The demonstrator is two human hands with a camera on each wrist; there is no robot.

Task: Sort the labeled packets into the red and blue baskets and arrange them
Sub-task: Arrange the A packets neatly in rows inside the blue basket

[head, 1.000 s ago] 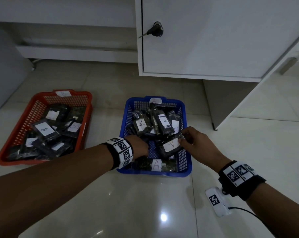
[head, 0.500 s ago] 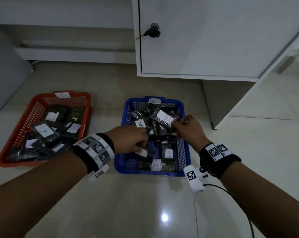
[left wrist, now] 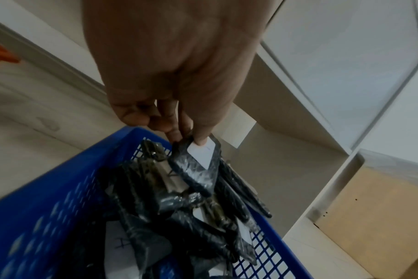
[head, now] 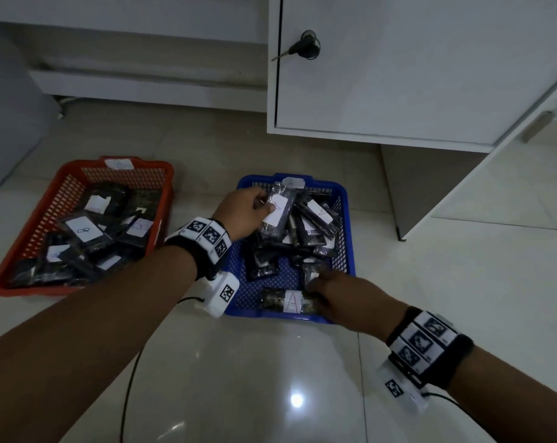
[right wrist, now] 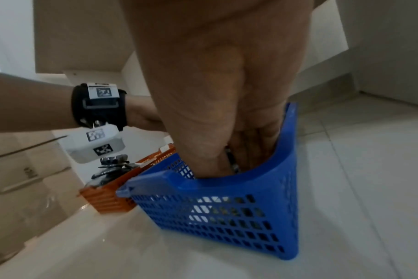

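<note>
A blue basket (head: 346, 251) labelled A stands on the tiled floor, with several dark packets bearing white labels piled inside. Beside it on the left is a red basket (head: 47, 225) with more labelled packets. My left hand (head: 264, 206) is over the blue basket's far side and pinches a dark packet (head: 278, 215) marked A, seen with thumb on its label in the left wrist view (left wrist: 200, 156). My right hand (head: 315, 282) reaches into the near right corner, fingers curled round a small packet (right wrist: 232, 160). Another A packet (head: 286, 300) lies against the near wall.
A white cabinet with a key (head: 302, 49) in its door stands just behind the blue basket, its side panel (head: 430, 187) reaching the floor to the right. Cardboard boxes (right wrist: 17, 169) stand past the red basket (right wrist: 112, 198). Wrist camera cables trail over the glossy tiles.
My left hand went from the basket's near left to its far side, now holding up an A packet. My right hand came back from the far pile to the near right corner.
</note>
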